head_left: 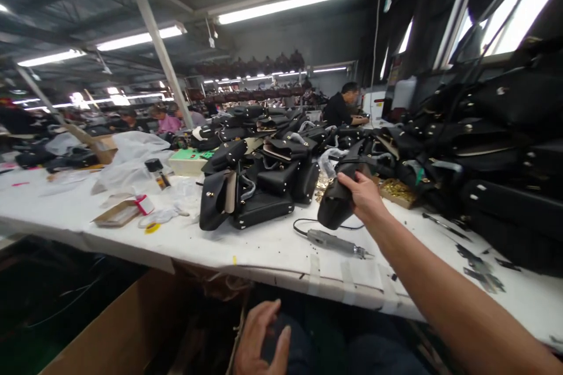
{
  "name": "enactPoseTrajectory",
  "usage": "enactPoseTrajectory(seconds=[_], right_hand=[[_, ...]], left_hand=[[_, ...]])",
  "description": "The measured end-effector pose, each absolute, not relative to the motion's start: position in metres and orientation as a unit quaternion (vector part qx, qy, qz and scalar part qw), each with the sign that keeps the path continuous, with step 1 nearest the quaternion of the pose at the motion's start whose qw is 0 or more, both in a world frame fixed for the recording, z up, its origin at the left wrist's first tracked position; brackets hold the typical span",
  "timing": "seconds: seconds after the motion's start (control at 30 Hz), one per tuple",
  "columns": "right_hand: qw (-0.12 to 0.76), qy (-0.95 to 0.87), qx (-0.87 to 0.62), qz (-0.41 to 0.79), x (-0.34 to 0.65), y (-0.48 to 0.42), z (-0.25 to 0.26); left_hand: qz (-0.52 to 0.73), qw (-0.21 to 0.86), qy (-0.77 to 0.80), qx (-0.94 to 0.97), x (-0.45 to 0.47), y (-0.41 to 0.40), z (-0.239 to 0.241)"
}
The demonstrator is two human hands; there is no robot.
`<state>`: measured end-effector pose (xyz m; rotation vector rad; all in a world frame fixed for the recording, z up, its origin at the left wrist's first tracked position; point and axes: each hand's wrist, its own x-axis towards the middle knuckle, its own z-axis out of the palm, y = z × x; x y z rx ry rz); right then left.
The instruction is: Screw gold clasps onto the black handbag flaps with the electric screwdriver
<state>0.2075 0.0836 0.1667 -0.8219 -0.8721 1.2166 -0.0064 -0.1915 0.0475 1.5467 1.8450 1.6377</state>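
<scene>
My right hand reaches out over the white table and is closed on a small black leather bag, lifting it just above the tabletop. A grey electric screwdriver with a black cord lies on the table right below the bag. My left hand rests low on my lap below the table edge, fingers loosely spread and holding nothing. A pile of similar black bags stands to the left of the held one.
A large heap of black bags fills the right side. A tray of brass fittings sits behind my right hand. Plastic wrap, a small box and tape lie at left. A cardboard box stands under the table. Other people work further back.
</scene>
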Motion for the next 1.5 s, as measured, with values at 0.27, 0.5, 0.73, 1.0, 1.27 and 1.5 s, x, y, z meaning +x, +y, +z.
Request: enactPoseTrajectory(seconds=[0.27, 0.5, 0.73, 1.0, 1.27, 1.5], right_hand=[[0.571, -0.465, -0.308, 0.602, 0.14, -0.103, 0.157], [0.441, -0.607, -0.28, 0.599, 0.154, -0.159, 0.14], [0.547, -0.737, -0.335, 0.214, 0.207, -0.148, 0.141], [0.347, -0.855, -0.299, 0.243, 0.204, -0.122, 0.143], [0.298, -0.771, -0.419, 0.376, 0.206, -0.087, 0.076], [0.327, -0.775, -0.372, 0.392, 0.195, -0.064, 0.047]], left_hand=[[0.478, -0.087, 0.541, 0.687, -0.002, -0.15, 0.128], [0.515, 0.117, 0.605, 0.596, -0.034, -0.205, 0.104], [0.525, 0.311, 0.66, 0.438, -0.05, -0.235, 0.124], [0.469, 0.592, 0.553, 0.352, -0.031, -0.214, 0.089], [0.417, 0.278, 0.678, 0.537, -0.026, -0.167, 0.032], [0.297, 0.081, 0.54, 0.783, -0.005, -0.123, 0.052]])
